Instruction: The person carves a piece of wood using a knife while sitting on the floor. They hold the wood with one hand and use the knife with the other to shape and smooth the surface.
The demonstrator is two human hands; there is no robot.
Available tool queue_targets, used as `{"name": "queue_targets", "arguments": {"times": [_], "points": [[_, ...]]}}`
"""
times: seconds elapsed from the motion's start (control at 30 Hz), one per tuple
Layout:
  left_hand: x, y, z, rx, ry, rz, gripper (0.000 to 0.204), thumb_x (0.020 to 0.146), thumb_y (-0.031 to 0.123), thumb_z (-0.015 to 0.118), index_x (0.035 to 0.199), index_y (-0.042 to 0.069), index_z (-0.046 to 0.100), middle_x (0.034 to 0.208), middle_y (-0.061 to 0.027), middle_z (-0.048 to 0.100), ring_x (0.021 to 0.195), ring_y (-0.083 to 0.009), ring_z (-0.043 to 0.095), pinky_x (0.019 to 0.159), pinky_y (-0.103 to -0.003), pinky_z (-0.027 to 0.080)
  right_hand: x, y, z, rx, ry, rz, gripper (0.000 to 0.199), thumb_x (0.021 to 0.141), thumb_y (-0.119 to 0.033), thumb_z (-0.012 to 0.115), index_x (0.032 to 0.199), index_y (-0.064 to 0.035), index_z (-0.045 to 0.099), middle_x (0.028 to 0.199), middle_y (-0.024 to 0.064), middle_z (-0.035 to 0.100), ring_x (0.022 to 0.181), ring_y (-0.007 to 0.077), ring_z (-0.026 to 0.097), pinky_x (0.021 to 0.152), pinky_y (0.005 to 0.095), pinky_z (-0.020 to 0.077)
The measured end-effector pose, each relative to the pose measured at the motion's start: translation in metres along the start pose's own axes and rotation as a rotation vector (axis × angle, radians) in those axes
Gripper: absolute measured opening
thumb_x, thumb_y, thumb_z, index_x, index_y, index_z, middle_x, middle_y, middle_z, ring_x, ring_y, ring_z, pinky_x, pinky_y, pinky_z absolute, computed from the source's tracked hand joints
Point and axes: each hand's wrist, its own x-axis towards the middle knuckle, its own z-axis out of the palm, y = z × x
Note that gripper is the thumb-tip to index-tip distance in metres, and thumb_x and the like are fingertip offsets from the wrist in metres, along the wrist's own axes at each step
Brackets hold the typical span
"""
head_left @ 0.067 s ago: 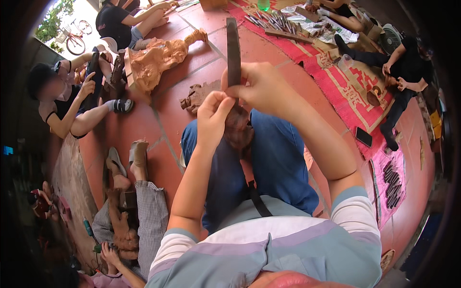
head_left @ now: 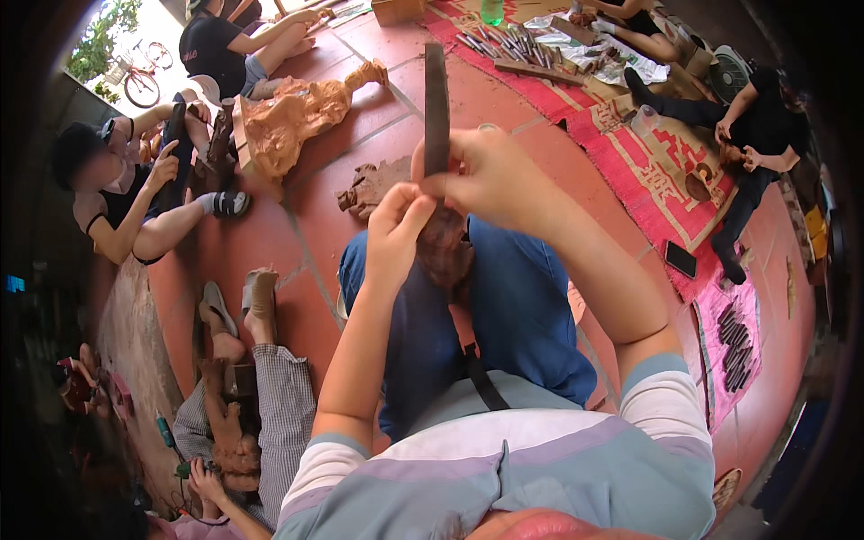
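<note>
In front of me a long, flat, dark strip (head_left: 436,99) stands nearly upright, its kind not plain from its look. My right hand (head_left: 504,175) is closed round its lower part, the thumb lying across its face. At its bottom end my left hand (head_left: 396,220) is pinched, thumb against fingers, touching the strip. Below both hands, a reddish-brown carved wooden piece (head_left: 445,252) rests between my jeans-clad knees, partly covered by the hands. Just beyond it on the tiles lies a rough brown carved piece (head_left: 362,187).
A large orange-brown carving (head_left: 292,121) lies on the tiles at far left. Several people sit around me working on wood. On the red mat (head_left: 612,148) at right are many chisels (head_left: 513,43) and a phone (head_left: 680,258); a pink cloth (head_left: 715,346) holds dark rods.
Both hands and the dark strip have dropped slightly toward me. The grip looks the same.
</note>
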Motion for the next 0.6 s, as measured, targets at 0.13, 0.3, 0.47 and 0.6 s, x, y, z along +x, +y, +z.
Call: {"name": "queue_targets", "arguments": {"times": [0.13, 0.3, 0.47, 0.6], "points": [[-0.010, -0.003, 0.001, 0.001, -0.001, 0.103, 0.005, 0.094, 0.009, 0.058, 0.094, 0.003, 0.057, 0.084, 0.0057, 0.056, 0.075, -0.0004, 0.050, 0.068, -0.015, 0.039, -0.009, -0.003, 0.005, -0.021, -0.047, 0.034, 0.009, 0.078, -0.006, 0.065, 0.085, -0.0010, 0.064, 0.071, 0.0050, 0.065, 0.063, 0.0087, 0.061, 0.058, 0.0248, 0.0494], [0.010, 0.004, 0.005, -0.015, -0.013, 0.022, 0.006, 0.093, 0.008, 0.059, 0.096, 0.003, 0.058, 0.088, 0.0023, 0.061, 0.076, -0.0029, 0.053, 0.073, -0.017, 0.042, 0.005, -0.002, -0.005, -0.010, -0.034, 0.057, 0.011, 0.077, -0.005, 0.065, 0.087, -0.0014, 0.064, 0.073, 0.0043, 0.065, 0.065, 0.0083, 0.061, 0.056, 0.0249, 0.0508], [-0.004, -0.009, -0.011, -0.072, -0.045, 0.042, 0.007, 0.093, 0.010, 0.060, 0.096, 0.004, 0.058, 0.087, 0.0018, 0.061, 0.081, -0.0035, 0.055, 0.074, -0.017, 0.042, -0.002, 0.002, 0.002, 0.083, -0.060, 0.088, 0.011, 0.076, -0.005, 0.064, 0.086, -0.0016, 0.065, 0.074, 0.0037, 0.065, 0.066, 0.0099, 0.061, 0.058, 0.0253, 0.0505], [0.014, 0.007, 0.006, -0.036, -0.009, -0.018, 0.007, 0.093, 0.010, 0.059, 0.095, 0.003, 0.057, 0.088, 0.0023, 0.061, 0.081, -0.0035, 0.054, 0.073, -0.017, 0.042, 0.008, 0.004, -0.003, -0.026, -0.008, 0.067, 0.010, 0.076, -0.005, 0.064, 0.085, -0.0009, 0.065, 0.073, 0.0037, 0.064, 0.065, 0.0103, 0.061, 0.059, 0.0265, 0.0495]]}}
